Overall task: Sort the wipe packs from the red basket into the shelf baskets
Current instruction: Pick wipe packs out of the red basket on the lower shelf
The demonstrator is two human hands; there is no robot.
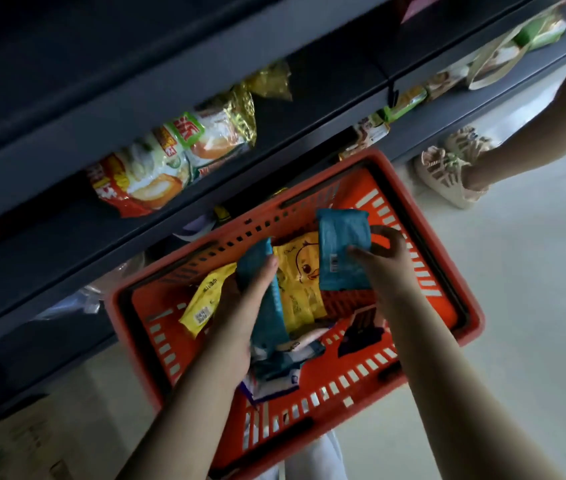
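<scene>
Two blue wipe packs are held over the red basket [425, 271]. The right hand [383, 266] pinches one blue pack [342, 251] between thumb and curled fingers, holding it upright with its barcode side facing the camera, toward the basket's 1 o'clock corner. The left hand [243, 306] has its fingers wrapped round a second blue pack [274, 315], thumb on top, near the basket's middle. Between the two held packs a yellow pack with a duck picture [304, 278] lies in the basket. A second yellow pack [203, 301] rests at 9 o'clock of the left hand, against the basket's wall. More blue and white packs [283, 367] sit at 6 o'clock of the left hand, and a dark pack [361, 329] lies under the right forearm. The basket stands on a pale floor [516, 306]. At 11 o'clock, dark shelves [274, 109] carry snack bags [177, 157]. At 2 o'clock, another person's sandalled feet [447, 169] stand on the floor.
</scene>
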